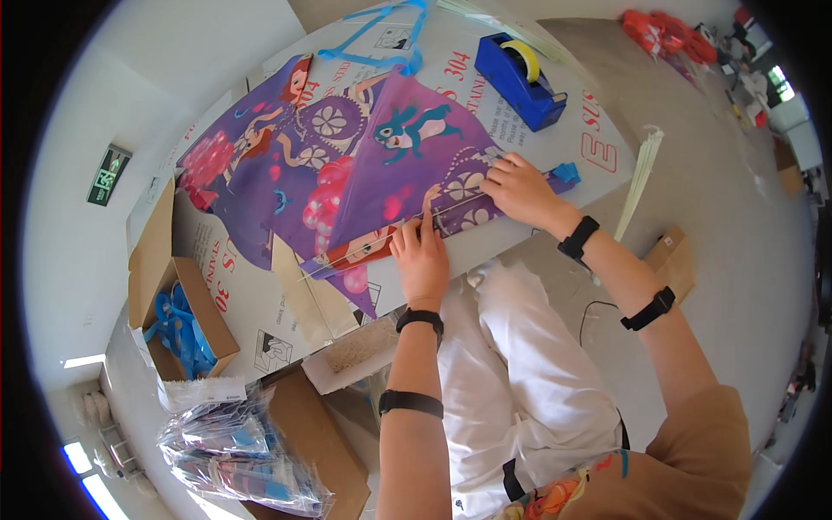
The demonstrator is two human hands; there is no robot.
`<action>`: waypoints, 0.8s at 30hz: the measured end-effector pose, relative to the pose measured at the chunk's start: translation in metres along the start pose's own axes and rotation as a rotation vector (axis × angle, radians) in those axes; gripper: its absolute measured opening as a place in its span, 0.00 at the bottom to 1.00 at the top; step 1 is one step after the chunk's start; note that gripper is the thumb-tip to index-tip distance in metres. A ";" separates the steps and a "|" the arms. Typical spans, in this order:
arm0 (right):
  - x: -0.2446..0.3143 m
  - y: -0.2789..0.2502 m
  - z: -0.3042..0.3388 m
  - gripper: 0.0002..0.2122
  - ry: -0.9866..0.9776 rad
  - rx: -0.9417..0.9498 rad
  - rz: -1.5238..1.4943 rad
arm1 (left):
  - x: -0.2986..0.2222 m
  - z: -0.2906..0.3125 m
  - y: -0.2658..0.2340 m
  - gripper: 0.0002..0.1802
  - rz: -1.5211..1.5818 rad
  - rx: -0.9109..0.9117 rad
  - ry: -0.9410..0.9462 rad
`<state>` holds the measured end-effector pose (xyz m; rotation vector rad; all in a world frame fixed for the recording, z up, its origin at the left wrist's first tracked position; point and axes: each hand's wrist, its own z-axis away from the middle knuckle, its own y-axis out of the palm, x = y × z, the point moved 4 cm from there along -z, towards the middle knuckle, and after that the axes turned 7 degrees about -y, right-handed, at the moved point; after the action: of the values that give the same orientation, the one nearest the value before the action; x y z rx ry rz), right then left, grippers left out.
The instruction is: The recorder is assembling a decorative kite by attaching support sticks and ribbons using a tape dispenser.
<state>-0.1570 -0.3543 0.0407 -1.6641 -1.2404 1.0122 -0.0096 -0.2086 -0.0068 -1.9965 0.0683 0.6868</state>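
A purple kite (355, 199), printed with red-haired figures, pink bubbles and a blue-and-white animal, lies spread on the table. Along its near edge runs a thin pale rod (334, 263), reaching toward my right hand. My left hand (421, 258) presses down on that edge with its index finger stretched along the rod and fabric; its other fingers are bent and partly hidden. Farther right, my right hand (520, 191) has its fingers closed on the kite fabric. Beyond it, a blue piece (565, 172) shows at the kite's right tip.
A blue tape dispenser (522, 82) with yellow tape stands at the back right of the table (598, 121). Blue ribbon (373, 35) lies at the back. A carton (204, 303) of blue strips stands left, above plastic-wrapped packages (234, 442). Pale sticks (640, 182) jut past the right edge.
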 end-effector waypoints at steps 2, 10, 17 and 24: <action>0.002 0.003 0.001 0.03 0.003 0.019 -0.009 | 0.000 0.000 0.000 0.22 -0.006 0.001 -0.003; 0.003 -0.016 -0.008 0.01 -0.097 -0.109 0.053 | -0.001 -0.001 -0.001 0.24 0.024 0.015 -0.031; 0.019 -0.009 -0.004 0.03 -0.040 -0.110 -0.049 | 0.001 -0.001 -0.005 0.30 -0.061 0.006 -0.012; 0.024 0.002 -0.004 0.04 0.041 -0.096 -0.078 | -0.002 -0.002 -0.001 0.25 -0.017 -0.013 0.004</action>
<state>-0.1485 -0.3319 0.0371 -1.6874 -1.3343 0.8789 -0.0102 -0.2101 -0.0049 -2.0081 0.0488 0.6739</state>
